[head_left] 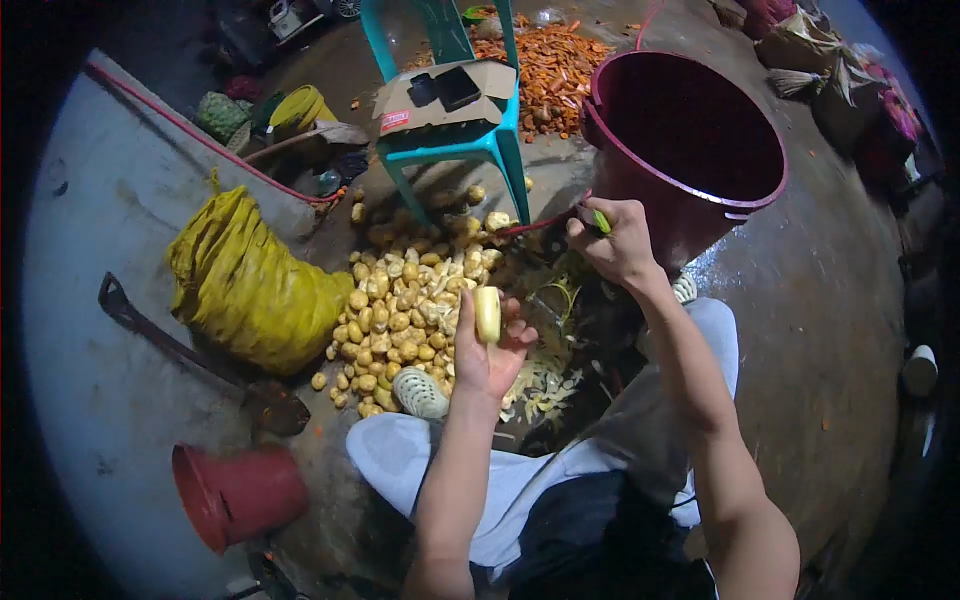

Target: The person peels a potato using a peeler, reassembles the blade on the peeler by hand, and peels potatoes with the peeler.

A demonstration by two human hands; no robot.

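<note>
My left hand (485, 360) holds up a pale, peeled potato (487, 315), its fingers and thumb around it. To the right and higher, my right hand (622, 243) is closed on a green-handled tool (600, 221); its working end cannot be made out. Beyond my left hand, a heap of potatoes (400, 320) lies on the floor, some brown-skinned and some pale. Peelings (545, 385) are scattered between my feet. A big maroon tub (640, 185) stands just past my right hand, its inside dark.
A teal plastic chair (508, 150) bears a cardboard piece (440, 118) with dark devices on it. Orange pieces (550, 75) are piled behind. At left are a yellow sack (250, 290), a shovel (275, 408) and a red bucket (255, 495). Sacks (800, 45) line the right.
</note>
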